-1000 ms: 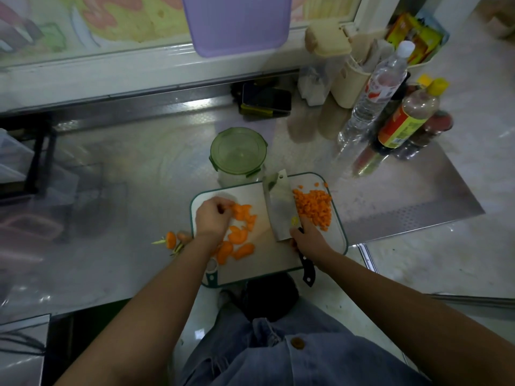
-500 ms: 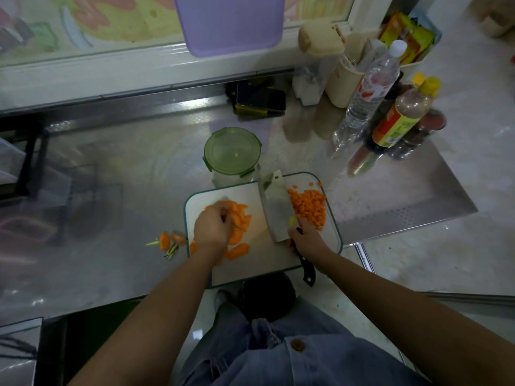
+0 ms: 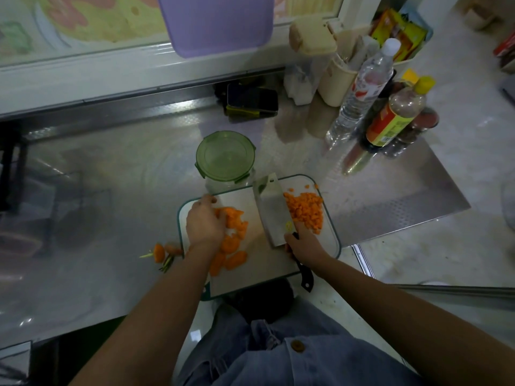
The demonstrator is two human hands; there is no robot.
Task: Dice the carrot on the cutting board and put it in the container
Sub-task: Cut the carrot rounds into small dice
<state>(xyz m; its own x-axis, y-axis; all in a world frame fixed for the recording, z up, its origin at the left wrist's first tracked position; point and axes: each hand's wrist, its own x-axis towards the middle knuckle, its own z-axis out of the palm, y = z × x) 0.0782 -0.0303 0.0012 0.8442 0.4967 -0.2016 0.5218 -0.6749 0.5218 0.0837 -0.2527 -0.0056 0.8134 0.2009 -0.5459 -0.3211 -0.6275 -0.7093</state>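
Denim garment (image 3: 292, 360) fills the bottom of the view. Cutting board (image 3: 250, 277) sits at the counter (image 3: 111, 176) near edge, its near-left corner hanging over it.

Right hand (image 3: 302, 245): wrapped tight around the cleaver (image 3: 274, 207) handle at the heel of the blade. The black handle end sticks out past the board's near edge. Blade runs near-to-far down the board's middle, tilted so the flat face shows. Can't tell if the edge touches the board.

Left hand (image 3: 204, 222): on the board's left half, fingers curled down onto the carrot slices (image 3: 232, 240), bunching them. More slices lie loose nearer the wrist.

Diced carrot (image 3: 305, 211): pile on the board's right half toward the far-right corner, right against the blade's right side. A few stray bits at the board's far edge.

Carrot ends (image 3: 161, 253) with green stems: on the counter, just off the board's left edge.

Container (image 3: 225, 157): clear, round, green clip lid on, upright on the counter just beyond the board's far edge, left of the blade tip. No carrot seen in it.

Further back: phone (image 3: 252, 100) by the counter's far edge. Water bottle (image 3: 362, 90) and yellow-capped sauce bottle (image 3: 395, 115) stand near the far-right corner.
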